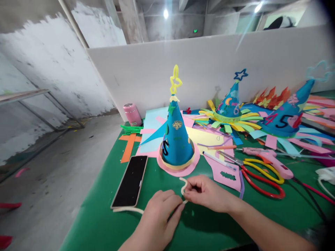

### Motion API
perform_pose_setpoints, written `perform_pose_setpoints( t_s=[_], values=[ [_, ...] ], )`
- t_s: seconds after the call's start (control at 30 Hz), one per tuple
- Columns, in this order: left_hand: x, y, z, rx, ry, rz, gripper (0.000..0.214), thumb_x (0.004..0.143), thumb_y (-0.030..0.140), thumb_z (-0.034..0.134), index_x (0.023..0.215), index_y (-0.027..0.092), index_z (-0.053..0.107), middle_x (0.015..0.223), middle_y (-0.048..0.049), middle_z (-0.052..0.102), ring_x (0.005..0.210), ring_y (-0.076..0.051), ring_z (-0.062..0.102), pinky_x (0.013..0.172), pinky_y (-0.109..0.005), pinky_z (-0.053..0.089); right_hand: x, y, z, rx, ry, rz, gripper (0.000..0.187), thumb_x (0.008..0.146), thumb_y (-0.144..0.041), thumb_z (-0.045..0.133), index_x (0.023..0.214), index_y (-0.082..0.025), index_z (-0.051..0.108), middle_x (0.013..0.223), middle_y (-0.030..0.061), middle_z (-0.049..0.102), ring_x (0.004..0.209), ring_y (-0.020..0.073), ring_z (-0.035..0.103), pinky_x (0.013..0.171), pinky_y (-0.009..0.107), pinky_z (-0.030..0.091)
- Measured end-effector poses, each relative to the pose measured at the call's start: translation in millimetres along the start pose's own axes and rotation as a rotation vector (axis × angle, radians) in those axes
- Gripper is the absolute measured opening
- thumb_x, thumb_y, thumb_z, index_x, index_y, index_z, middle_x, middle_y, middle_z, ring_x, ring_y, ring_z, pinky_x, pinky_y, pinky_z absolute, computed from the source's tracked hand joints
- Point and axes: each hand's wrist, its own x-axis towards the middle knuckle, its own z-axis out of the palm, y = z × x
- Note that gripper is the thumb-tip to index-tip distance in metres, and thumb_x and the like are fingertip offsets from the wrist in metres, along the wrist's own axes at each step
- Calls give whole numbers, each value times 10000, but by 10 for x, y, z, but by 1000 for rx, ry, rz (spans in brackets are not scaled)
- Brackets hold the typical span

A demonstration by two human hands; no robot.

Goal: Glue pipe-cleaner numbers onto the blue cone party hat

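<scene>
A cream pipe cleaner (183, 182) runs through both hands above the green table (104, 230). My right hand (206, 193) pinches it near its end, which curls up in a small bend. Close beside it, my left hand (162, 212) grips the same strand with thumb and forefinger; the long tail comes out on the left, by a phone (130, 181) lying face up. Just beyond the hands stands a blue paper cone hat (179, 139) with a pink brim, small stickers, a black curved piece and a yellow pipe-cleaner shape (176, 80) on top.
Red-and-yellow scissors (264, 176), a pink glue gun (277, 160) and a white pen (217, 159) lie at right. Two more decorated cone hats (230, 103) stand behind among paper strips. A pink cylindrical device (132, 114) sits at the back left, before a white partition (146, 69).
</scene>
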Motion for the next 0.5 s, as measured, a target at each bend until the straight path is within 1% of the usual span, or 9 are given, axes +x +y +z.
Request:
perform_pose_setpoints(
  t_s=[0.07,0.13,0.23,0.3,0.4,0.5],
  values=[
    [133,-83,68,-23,66,-13,172,807,193,423,688,180,548,626,-34,574,586,-151,500,567,-255,321,96,-14,-85,-9,29,-30,238,741,-290,531,558,-155,460,546,-48,377,513,72,316,471,204,245],
    [256,-144,138,-76,115,-57,175,811,204,423,688,184,545,615,-26,585,561,-143,488,555,-253,312,188,-8,-161,-1,64,-52,241,746,-297,528,560,-156,471,558,-43,384,528,81,328,485,212,254],
    [383,-200,245,-194,164,-130,172,805,215,436,681,190,553,589,-22,569,544,-144,463,530,-246,304,284,35,-240,17,112,-33,217,756,-307,526,607,-150,512,593,-27,425,556,92,355,502,218,276],
    [423,-230,315,-284,179,-145,152,796,208,449,704,195,569,609,-26,572,567,-150,472,540,-241,319,307,76,-271,27,122,-21,205,758,-306,529,630,-146,525,622,-15,451,573,96,374,511,217,293],
    [436,-276,406,-390,168,-128,138,790,183,457,745,198,587,659,-35,592,615,-156,505,587,-237,354,295,139,-292,1,121,-12,173,756,-286,537,654,-147,536,618,-18,451,563,90,375,499,208,297],
    [428,-318,460,-414,151,-97,131,782,157,463,747,197,583,675,-38,601,626,-155,521,610,-238,368,271,193,-288,-44,137,2,152,756,-245,527,635,-154,521,562,-36,418,520,78,347,462,197,277]
  ],
)
